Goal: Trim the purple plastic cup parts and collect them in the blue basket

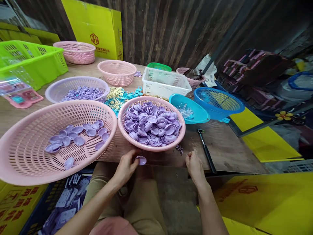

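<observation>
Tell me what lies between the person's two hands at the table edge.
In the head view, only bare wooden table edge lies between the left hand, holding a purple plastic shell, and the right hand.

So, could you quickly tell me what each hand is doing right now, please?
Left hand: closed on a purple shell at the table edge.
Right hand: curled at the table edge; whether it holds anything cannot be told.

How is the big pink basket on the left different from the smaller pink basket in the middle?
The big pink basket is wider and shallower; the smaller pink basket is rounder and deeper. The big pink basket holds only a few purple shells, scattered apart, while the smaller pink basket is heaped full of them. The left hand, holding one purple shell, is just below the smaller pink basket. Both are pink, slotted plastic and sit on the wooden table.
</observation>
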Motion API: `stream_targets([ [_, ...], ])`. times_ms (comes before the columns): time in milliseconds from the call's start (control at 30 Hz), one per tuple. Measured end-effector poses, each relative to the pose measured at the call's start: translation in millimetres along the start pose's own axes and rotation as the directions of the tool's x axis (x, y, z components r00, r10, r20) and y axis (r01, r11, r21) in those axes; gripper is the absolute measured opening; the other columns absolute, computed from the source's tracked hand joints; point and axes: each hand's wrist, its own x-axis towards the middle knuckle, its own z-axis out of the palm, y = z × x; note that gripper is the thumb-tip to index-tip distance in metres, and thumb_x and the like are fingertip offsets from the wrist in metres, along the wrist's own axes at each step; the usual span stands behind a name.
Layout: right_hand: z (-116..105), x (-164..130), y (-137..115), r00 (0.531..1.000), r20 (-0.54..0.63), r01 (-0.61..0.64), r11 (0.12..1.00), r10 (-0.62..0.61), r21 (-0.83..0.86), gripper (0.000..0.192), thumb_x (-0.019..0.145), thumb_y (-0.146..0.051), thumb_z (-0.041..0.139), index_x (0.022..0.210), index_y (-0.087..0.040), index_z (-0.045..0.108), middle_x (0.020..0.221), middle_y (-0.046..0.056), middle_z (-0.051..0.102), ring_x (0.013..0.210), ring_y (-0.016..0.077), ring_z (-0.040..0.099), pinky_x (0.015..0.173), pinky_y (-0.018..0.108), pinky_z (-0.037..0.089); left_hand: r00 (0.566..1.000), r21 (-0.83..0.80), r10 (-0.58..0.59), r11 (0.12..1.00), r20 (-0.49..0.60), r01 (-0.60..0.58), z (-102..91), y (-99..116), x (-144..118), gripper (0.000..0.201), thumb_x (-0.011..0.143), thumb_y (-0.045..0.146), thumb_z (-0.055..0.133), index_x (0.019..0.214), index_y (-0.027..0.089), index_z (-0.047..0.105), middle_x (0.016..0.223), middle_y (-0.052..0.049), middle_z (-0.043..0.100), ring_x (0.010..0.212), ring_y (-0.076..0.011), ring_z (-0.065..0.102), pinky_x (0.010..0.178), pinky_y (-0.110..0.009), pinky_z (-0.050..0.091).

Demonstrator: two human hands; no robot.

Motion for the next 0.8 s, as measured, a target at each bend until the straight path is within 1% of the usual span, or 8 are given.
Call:
stream_targets([
  [100, -10, -10, -18, 0.997, 0.081, -0.016, 0.970, -0.004, 0.244, 0.011, 0.073, -0.020, 0.041, 0.074, -0.016, 0.051, 0.069, 0.008, 0.060, 0.064, 0.0197, 0.056, 0.059, 0.030, 0.041, 0.976, -0.212, -0.093, 0.968, 0.194, 0.134, 8.5, 10, -4, 0.023, 0.074, 0.023, 0.043, 0.083, 0.013, 0.061, 0.075, -0.003, 0.056, 0.060, -0.0116, 0.051, 0.053, -0.022, 0.039],
  [200, -25, -29, -52, 0.972, 0.199, -0.002, 0.834, -0.128, 0.551, 0.018, 0.078, -0.032, 0.044, 0.078, -0.017, 0.054, 0.065, 0.003, 0.059, 0.055, 0.0148, 0.053, 0.052, 0.025, 0.040, 0.896, -0.378, -0.150, 0.868, 0.417, 0.321, 15.7, 22, -7, 0.030, 0.072, 0.029, 0.050, 0.090, 0.009, 0.062, 0.072, -0.002, 0.054, 0.051, -0.0074, 0.045, 0.047, -0.020, 0.033],
  [300, -35, -48, -86, 0.941, 0.231, 0.019, 0.722, -0.246, 0.692, 0.021, 0.079, -0.035, 0.048, 0.080, -0.016, 0.057, 0.067, 0.001, 0.060, 0.056, 0.0128, 0.054, 0.049, 0.022, 0.041, 0.834, -0.474, -0.118, 0.776, 0.539, 0.416, 17.5, 32, -9, 0.034, 0.069, 0.032, 0.056, 0.093, 0.008, 0.063, 0.069, -0.001, 0.053, 0.049, -0.0054, 0.042, 0.047, -0.019, 0.029],
  [433, -31, -61, -108, 0.929, 0.087, 0.214, 0.715, -0.359, 0.666, 0.015, 0.081, -0.025, 0.049, 0.078, -0.017, 0.061, 0.073, 0.003, 0.062, 0.066, 0.0131, 0.057, 0.057, 0.022, 0.043, 0.828, -0.581, -0.084, 0.673, 0.554, 0.457, 13.9, 36, -12, 0.035, 0.067, 0.034, 0.060, 0.090, 0.008, 0.064, 0.065, 0.000, 0.050, 0.049, -0.0045, 0.039, 0.047, -0.019, 0.025],
  [533, -26, -63, -110, 0.900, -0.036, 0.370, 0.716, -0.435, 0.592, 0.018, 0.083, -0.020, 0.046, 0.081, -0.017, 0.063, 0.072, 0.004, 0.061, 0.067, 0.0130, 0.057, 0.061, 0.023, 0.045, 0.830, -0.617, -0.115, 0.615, 0.546, 0.491, 10.4, 36, -15, 0.035, 0.065, 0.033, 0.063, 0.088, 0.007, 0.064, 0.064, 0.000, 0.050, 0.049, -0.0042, 0.036, 0.046, -0.019, 0.023],
  [600, -27, -64, -110, 0.872, -0.056, 0.425, 0.695, -0.487, 0.580, 0.018, 0.084, -0.019, 0.045, 0.084, -0.018, 0.063, 0.075, 0.004, 0.061, 0.069, 0.0134, 0.058, 0.063, 0.024, 0.046, 0.834, -0.627, -0.127, 0.602, 0.537, 0.495, 8.3, 36, -16, 0.034, 0.065, 0.033, 0.062, 0.086, 0.006, 0.063, 0.063, -0.001, 0.050, 0.048, -0.0041, 0.035, 0.046, -0.019, 0.022],
  [667, -28, -63, -111, 0.853, -0.038, 0.441, 0.679, -0.521, 0.587, 0.016, 0.084, -0.018, 0.046, 0.086, -0.018, 0.062, 0.077, 0.004, 0.061, 0.072, 0.0134, 0.058, 0.064, 0.023, 0.046, 0.844, -0.612, -0.129, 0.633, 0.520, 0.474, 6.4, 38, -17, 0.032, 0.065, 0.033, 0.062, 0.083, 0.005, 0.063, 0.062, -0.001, 0.049, 0.049, -0.0043, 0.036, 0.046, -0.018, 0.024],
  [800, -28, -63, -115, 0.852, -0.054, 0.460, 0.694, -0.521, 0.554, 0.014, 0.083, -0.017, 0.045, 0.080, -0.016, 0.059, 0.073, 0.004, 0.060, 0.068, 0.0131, 0.057, 0.061, 0.022, 0.045, 0.882, -0.509, -0.126, 0.776, 0.453, 0.373, 4.4, 45, -18, 0.030, 0.070, 0.034, 0.056, 0.081, 0.007, 0.063, 0.058, 0.001, 0.048, 0.046, -0.0053, 0.038, 0.044, -0.018, 0.027],
])
